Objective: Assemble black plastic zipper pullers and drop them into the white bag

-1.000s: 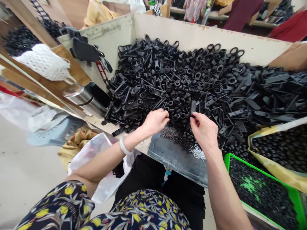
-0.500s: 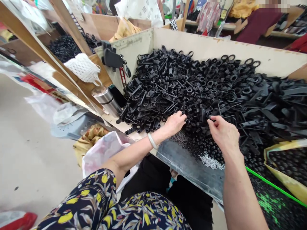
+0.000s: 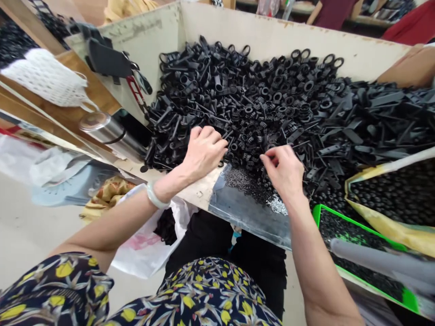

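My left hand [image 3: 205,149] hovers at the front edge of a heap of black plastic parts [image 3: 190,95], its fingers curled together. Whatever it grips is hidden against the dark pile. To its right, my right hand [image 3: 284,171] has thumb and forefinger pinched near small black ring-shaped parts [image 3: 249,111]; what lies between the fingertips cannot be made out. Below and between both hands are tiny dark grey pieces [image 3: 239,177] and a small pile of silvery pins [image 3: 277,204] on a grey sheet [image 3: 246,210].
Left of the heap lie a steel flask [image 3: 105,129] and a dark phone [image 3: 131,127]. On the right are flat black parts [image 3: 360,122], a yellow-edged sack [image 3: 387,217] of black pieces and a green-rimmed tray [image 3: 316,213]. An open white bag [image 3: 136,253] is below.
The view has shifted, showing more of the green-rimmed tray and the white bag. My left hand has moved left and away from my right hand, its fingers still curled. My right hand stays pinched.
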### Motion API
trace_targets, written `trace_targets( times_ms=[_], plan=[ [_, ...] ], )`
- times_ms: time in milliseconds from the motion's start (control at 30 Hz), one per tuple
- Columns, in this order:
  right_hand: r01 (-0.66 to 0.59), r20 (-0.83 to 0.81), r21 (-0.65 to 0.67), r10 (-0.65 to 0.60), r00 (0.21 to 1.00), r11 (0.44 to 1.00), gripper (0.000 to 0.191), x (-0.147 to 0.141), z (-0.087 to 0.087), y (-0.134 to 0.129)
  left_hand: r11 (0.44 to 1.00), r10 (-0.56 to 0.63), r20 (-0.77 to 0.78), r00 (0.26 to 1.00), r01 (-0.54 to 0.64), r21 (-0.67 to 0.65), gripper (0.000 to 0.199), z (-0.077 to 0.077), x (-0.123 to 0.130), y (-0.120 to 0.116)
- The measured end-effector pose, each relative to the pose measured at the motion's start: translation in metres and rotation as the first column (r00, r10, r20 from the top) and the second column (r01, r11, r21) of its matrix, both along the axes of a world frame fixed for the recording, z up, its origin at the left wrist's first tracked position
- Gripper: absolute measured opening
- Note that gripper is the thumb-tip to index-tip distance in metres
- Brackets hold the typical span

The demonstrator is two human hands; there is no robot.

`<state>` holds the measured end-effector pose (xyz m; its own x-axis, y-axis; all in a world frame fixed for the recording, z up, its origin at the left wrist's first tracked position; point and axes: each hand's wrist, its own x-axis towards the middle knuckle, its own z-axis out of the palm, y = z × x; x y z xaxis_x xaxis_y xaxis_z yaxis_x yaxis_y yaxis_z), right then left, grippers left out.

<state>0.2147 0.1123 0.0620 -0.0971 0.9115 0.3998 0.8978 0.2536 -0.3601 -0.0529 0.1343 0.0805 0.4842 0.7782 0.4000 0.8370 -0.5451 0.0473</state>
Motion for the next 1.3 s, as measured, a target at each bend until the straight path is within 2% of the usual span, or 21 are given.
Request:
trace_targets(
  times_ms=[100, 133, 200, 300, 400, 500, 667, 767, 833, 867, 933, 1000, 1067, 1100, 1167, 1300],
  plan=[
    [-0.177, 0.024, -0.146, 0.182, 0.983, 0.973, 0.018, -0.001, -0.019, -0.046, 0.979, -0.141, 0.031, 0.990, 0.144, -0.142, 0.030, -0.030, 0.021, -0.029],
    [-0.195, 0.031, -0.180, 0.204, 0.979, 0.964, 0.020, 0.000, -0.026, -0.062, 0.964, -0.173, 0.058, 0.983, 0.181, -0.197, 0.030, -0.042, 0.028, -0.040],
    [-0.182, 0.026, -0.223, 0.193, 0.981, 0.958, 0.024, 0.006, -0.040, -0.090, 0.935, -0.192, 0.124, 0.974, 0.220, -0.278, 0.026, -0.066, 0.038, -0.060],
    [-0.140, 0.020, -0.262, 0.150, 0.988, 0.955, 0.027, 0.015, -0.052, -0.115, 0.934, -0.121, 0.128, 0.984, 0.156, -0.321, 0.024, -0.087, 0.051, -0.077],
    [-0.131, 0.032, -0.270, 0.145, 0.989, 0.954, 0.028, 0.011, -0.055, -0.118, 0.941, -0.029, 0.080, 0.996, 0.054, -0.334, 0.025, -0.091, 0.062, -0.080],
    [-0.092, 0.080, -0.237, 0.114, 0.990, 0.967, 0.028, -0.006, -0.059, -0.106, 0.934, 0.008, 0.079, 0.997, 0.021, -0.357, 0.025, -0.090, 0.065, -0.076],
    [-0.035, 0.177, -0.237, 0.079, 0.981, 0.971, 0.027, -0.029, -0.069, -0.088, 0.931, 0.004, 0.143, 0.990, 0.049, -0.363, 0.026, -0.091, 0.054, -0.086],
    [-0.014, 0.146, -0.270, 0.055, 0.988, 0.963, 0.022, -0.026, -0.070, -0.088, 0.908, 0.039, 0.296, 0.954, 0.090, -0.408, 0.025, -0.087, 0.048, -0.101],
    [-0.043, 0.081, -0.293, 0.069, 0.994, 0.955, 0.021, -0.019, -0.068, -0.092, 0.848, 0.167, 0.492, 0.855, 0.130, -0.515, 0.021, -0.082, 0.048, -0.108],
    [-0.072, 0.016, -0.308, 0.081, 0.997, 0.949, 0.021, -0.015, -0.066, -0.094, 0.790, 0.268, 0.593, 0.759, 0.179, -0.586, 0.018, -0.079, 0.049, -0.111],
    [-0.139, -0.205, -0.332, 0.073, 0.976, 0.933, 0.020, -0.009, -0.062, -0.098, 0.626, 0.505, 0.704, 0.499, 0.350, -0.697, 0.015, -0.075, 0.053, -0.112],
    [-0.202, -0.466, -0.349, 0.017, 0.885, 0.915, 0.018, -0.006, -0.058, -0.102, 0.465, 0.702, 0.664, 0.258, 0.540, -0.702, 0.019, -0.072, 0.058, -0.109],
    [-0.245, -0.644, -0.358, -0.048, 0.764, 0.901, 0.019, -0.007, -0.057, -0.104, 0.373, 0.811, 0.574, 0.112, 0.656, -0.655, 0.024, -0.071, 0.063, -0.106],
    [-0.264, -0.696, -0.363, -0.072, 0.714, 0.894, 0.020, -0.008, -0.058, -0.105, 0.350, 0.838, 0.540, 0.071, 0.690, -0.634, 0.026, -0.072, 0.065, -0.105],
    [-0.282, -0.759, -0.367, -0.110, 0.641, 0.886, 0.020, -0.011, -0.060, -0.105, 0.338, 0.854, 0.519, 0.033, 0.723, -0.603, 0.029, -0.073, 0.068, -0.105],
    [-0.301, -0.810, -0.361, -0.137, 0.570, 0.883, 0.022, -0.016, -0.065, -0.106, 0.399, 0.797, 0.600, 0.064, 0.691, -0.603, 0.030, -0.076, 0.071, -0.111]
  ],
)
